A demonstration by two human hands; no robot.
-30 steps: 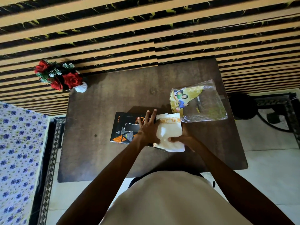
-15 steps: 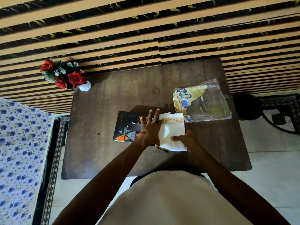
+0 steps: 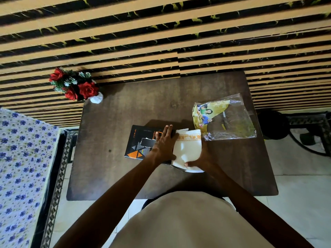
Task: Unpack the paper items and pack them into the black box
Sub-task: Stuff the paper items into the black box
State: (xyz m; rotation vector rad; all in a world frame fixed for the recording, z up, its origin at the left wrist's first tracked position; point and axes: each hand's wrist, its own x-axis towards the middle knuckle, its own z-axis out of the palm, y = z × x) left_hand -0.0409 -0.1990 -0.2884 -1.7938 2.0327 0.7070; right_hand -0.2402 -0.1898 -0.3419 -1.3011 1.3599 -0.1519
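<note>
A black box with orange triangles and white lettering lies flat on the dark wooden table. A stack of white paper napkins with an orange patterned band sits at the box's right end. My left hand lies flat with spread fingers across the box and the napkins' left edge. My right hand grips the stack's near right corner, thumb on top. Whether the napkins sit inside the box or on it is hidden by my hands.
A clear plastic bag with a yellow printed label lies just right of the napkins. A white vase of red roses stands at the table's far left corner. A flowered mattress is left; a dark stool is right.
My hands stay on the napkins and box. The right hand has slid slightly nearer along the stack's lower edge; the stack looks a little flatter.
</note>
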